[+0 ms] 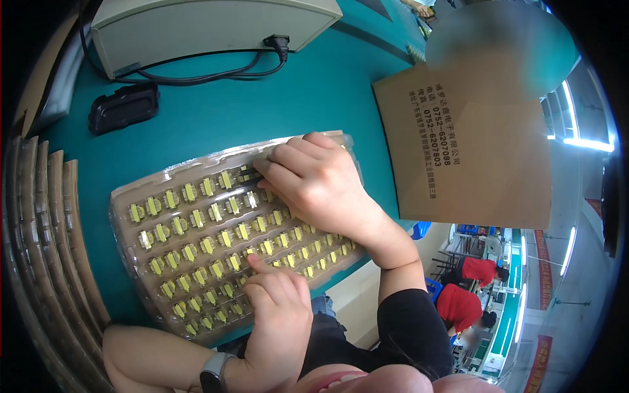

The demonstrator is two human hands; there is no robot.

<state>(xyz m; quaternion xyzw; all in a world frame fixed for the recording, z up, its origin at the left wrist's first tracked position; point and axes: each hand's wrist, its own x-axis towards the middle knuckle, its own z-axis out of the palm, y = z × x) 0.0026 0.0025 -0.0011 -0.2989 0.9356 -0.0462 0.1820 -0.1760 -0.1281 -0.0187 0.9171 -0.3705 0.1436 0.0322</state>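
Note:
A clear plastic tray [154, 182] lies at a slant on the green table, its pockets filled with rows of small yellow-wrapped components [189, 192], seemingly coils or transformers. Over its far row, my right hand [314, 173] has its fingers closed around a dark slim tool [249, 174], whose tip is at a component; most of the tool is hidden by the fingers. Nearer to me, my left hand [282, 295] rests above the tray's near rows. Its index fingertip is at a component in a middle row, while the other fingers curl in, hiding whatever they may hold.
A beige equipment case [209, 33] with a black power cord [196, 81] stands at the back. Beside it sits a small black plastic tray [124, 107]. Stacked trays [46, 262] line the left. A cardboard box [472, 170] stands right; people in red [458, 308] work beyond.

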